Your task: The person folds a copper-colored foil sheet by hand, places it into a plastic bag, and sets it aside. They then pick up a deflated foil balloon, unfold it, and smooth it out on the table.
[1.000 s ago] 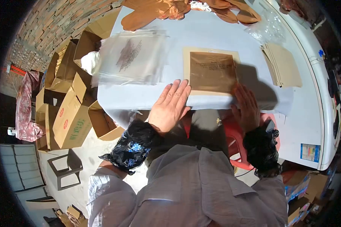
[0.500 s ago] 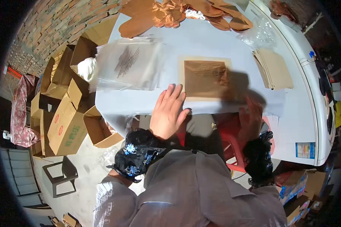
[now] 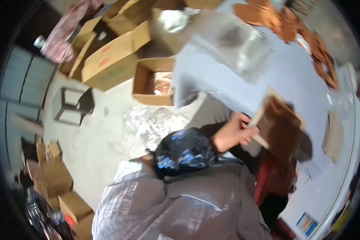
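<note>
**Brown packet on pale card, tilted, at the desk's near edge**

Left hand (image 3: 234,134): fingers apparently closed on a near corner of the pale card (image 3: 273,93); blurred.
Right hand: not discernible; state cannot be told.
Brown packet (image 3: 282,120): lying over the card, partly past the edge.
Hazard, slipping: one-corner support could let the packet slide or the card bend.
Hazard, snagging: the loose cloth on the desk (image 3: 298,74) might catch and ruck.
Surface: pale cloth; clear sleeves (image 3: 236,44), brown pieces (image 3: 264,15), card pile (image 3: 333,138) at the side.
Room: open carton (image 3: 153,99), dark stool (image 3: 86,101), crinkled film (image 3: 148,122) on a light floor (image 3: 108,138).
</note>
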{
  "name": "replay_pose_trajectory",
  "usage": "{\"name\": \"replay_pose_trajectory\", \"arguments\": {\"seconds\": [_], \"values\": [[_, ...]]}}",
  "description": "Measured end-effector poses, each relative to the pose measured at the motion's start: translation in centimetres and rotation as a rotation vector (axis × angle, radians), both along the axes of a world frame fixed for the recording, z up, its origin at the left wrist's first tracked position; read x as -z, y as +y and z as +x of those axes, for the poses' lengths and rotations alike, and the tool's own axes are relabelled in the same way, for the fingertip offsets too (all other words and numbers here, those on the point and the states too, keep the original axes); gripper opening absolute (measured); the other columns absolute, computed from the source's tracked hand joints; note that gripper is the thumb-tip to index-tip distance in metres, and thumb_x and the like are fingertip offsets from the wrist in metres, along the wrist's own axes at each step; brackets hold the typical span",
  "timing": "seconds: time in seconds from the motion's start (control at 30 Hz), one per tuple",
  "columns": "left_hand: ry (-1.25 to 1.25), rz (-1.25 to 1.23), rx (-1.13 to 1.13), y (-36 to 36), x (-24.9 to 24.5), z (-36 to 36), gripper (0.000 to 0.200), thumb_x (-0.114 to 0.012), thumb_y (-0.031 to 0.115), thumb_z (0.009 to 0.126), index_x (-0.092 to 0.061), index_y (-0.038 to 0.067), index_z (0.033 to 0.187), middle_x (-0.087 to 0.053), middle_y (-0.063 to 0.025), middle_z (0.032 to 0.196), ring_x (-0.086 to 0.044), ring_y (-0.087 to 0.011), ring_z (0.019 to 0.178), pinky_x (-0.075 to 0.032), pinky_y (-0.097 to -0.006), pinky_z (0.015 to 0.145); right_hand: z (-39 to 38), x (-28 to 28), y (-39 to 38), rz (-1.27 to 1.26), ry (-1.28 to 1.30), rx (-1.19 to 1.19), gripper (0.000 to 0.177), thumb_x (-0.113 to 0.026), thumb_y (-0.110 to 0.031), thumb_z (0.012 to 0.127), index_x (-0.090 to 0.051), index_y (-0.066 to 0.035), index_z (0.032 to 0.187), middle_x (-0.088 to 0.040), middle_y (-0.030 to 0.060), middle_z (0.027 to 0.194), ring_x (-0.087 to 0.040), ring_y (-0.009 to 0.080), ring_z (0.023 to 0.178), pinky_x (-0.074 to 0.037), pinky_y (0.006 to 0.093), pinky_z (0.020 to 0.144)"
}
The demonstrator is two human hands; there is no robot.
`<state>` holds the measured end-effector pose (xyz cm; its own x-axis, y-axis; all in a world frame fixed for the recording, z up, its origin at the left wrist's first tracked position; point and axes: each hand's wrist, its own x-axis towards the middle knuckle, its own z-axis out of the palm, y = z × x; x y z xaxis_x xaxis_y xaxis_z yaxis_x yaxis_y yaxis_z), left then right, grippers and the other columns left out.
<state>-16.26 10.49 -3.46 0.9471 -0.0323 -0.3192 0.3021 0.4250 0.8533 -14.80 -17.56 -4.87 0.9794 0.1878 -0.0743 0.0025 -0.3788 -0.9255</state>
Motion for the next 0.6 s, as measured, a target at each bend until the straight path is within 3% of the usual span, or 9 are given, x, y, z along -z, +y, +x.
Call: {"name": "replay_pose_trajectory", "arguments": {"seconds": [0.07,0.2,0.23,0.27,0.3,0.37,0.4,0.5,0.6], "values": [[-0.035,-0.132,0.250,0.3,1.2,-0.5,0.033,-0.063,0.022,0.096,-0.047,0.003,0.118,-0.057,-0.0025,0.087,-0.058,-0.0071,0.071,-0.049,-0.0216,0.059,-0.6,1.8,-0.1,-0.187,-0.058,-0.075,0.032,-0.049,-0.019,0.101,-0.054,-0.001,0.127,-0.057,0.0129,0.132,-0.058,0.0261,0.116,-0.048,0.0425,0.097],[-0.162,0.083,0.265,2.9,-0.7,-4.4,0.020,-0.058,0.020,0.099,-0.054,0.008,0.114,-0.057,0.0017,0.089,-0.057,-0.0049,0.074,-0.047,-0.0216,0.064,-1.4,5.1,-0.9,-0.575,-0.231,-0.249,0.033,-0.050,-0.020,0.101,-0.054,-0.001,0.127,-0.057,0.0129,0.132,-0.058,0.0261,0.116,-0.048,0.0425,0.098],[-0.174,0.012,0.207,4.0,-0.5,-5.8,0.020,-0.059,0.019,0.100,-0.055,0.006,0.114,-0.058,0.0021,0.090,-0.058,-0.0043,0.077,-0.048,-0.0216,0.069,-1.4,5.8,-0.9,-0.640,-0.257,-0.281,0.033,-0.050,-0.021,0.101,-0.054,-0.001,0.127,-0.057,0.0129,0.132,-0.058,0.0261,0.116,-0.048,0.0425,0.098],[-0.188,0.018,0.089,5.2,0.0,-7.2,0.020,-0.061,0.018,0.099,-0.056,0.005,0.114,-0.059,0.0013,0.092,-0.059,-0.0044,0.079,-0.050,-0.0220,0.071,-1.5,6.4,-1.1,-0.670,-0.259,-0.301,0.033,-0.050,-0.021,0.101,-0.054,-0.001,0.128,-0.057,0.0130,0.132,-0.058,0.0262,0.116,-0.048,0.0425,0.098],[-0.082,-0.135,-0.041,6.6,0.1,-8.5,0.021,-0.062,0.017,0.098,-0.057,0.006,0.116,-0.061,-0.0006,0.095,-0.062,-0.0073,0.081,-0.052,-0.0234,0.074,-1.6,6.9,-1.1,-0.704,-0.262,-0.320,0.033,-0.050,-0.021,0.101,-0.054,-0.001,0.128,-0.057,0.0130,0.132,-0.058,0.0262,0.117,-0.048,0.0425,0.098],[0.004,-0.106,-0.276,10.9,0.8,-10.8,0.025,-0.064,0.016,0.097,-0.056,0.002,0.116,-0.063,-0.0045,0.099,-0.065,-0.0128,0.079,-0.054,-0.0246,0.073,-1.4,7.6,-1.0,-0.755,-0.265,-0.348,0.034,-0.050,-0.022,0.101,-0.054,-0.001,0.128,-0.057,0.0130,0.132,-0.058,0.0262,0.117,-0.048,0.0425,0.098],[0.007,-0.123,-0.530,12.4,0.6,-11.6,0.021,-0.065,0.014,0.096,-0.058,0.001,0.112,-0.063,-0.0048,0.095,-0.065,-0.0132,0.079,-0.053,-0.0260,0.073,-1.2,7.8,-1.1,-0.776,-0.264,-0.362,0.034,-0.050,-0.022,0.101,-0.054,-0.001,0.128,-0.057,0.0130,0.132,-0.058,0.0262,0.117,-0.048,0.0425,0.099],[0.015,-0.029,-0.988,19.9,6.9,-13.6,0.019,-0.062,0.010,0.096,-0.053,0.006,0.112,-0.059,-0.0030,0.095,-0.059,-0.0152,0.076,-0.049,-0.0287,0.068,-0.9,8.5,-0.7,-0.826,-0.262,-0.402,0.035,-0.050,-0.023,0.101,-0.053,-0.002,0.129,-0.057,0.0130,0.133,-0.058,0.0262,0.117,-0.047,0.0424,0.099],[0.053,-0.074,-1.218,27.1,14.4,-14.7,0.025,-0.058,-0.002,0.092,-0.042,0.007,0.109,-0.055,-0.0055,0.088,-0.056,-0.0172,0.072,-0.052,-0.0333,0.068,-0.6,8.9,-0.3,-0.869,-0.252,-0.433,0.036,-0.050,-0.024,0.101,-0.053,-0.002,0.129,-0.057,0.0131,0.133,-0.057,0.0262,0.117,-0.047,0.0424,0.099]]}}
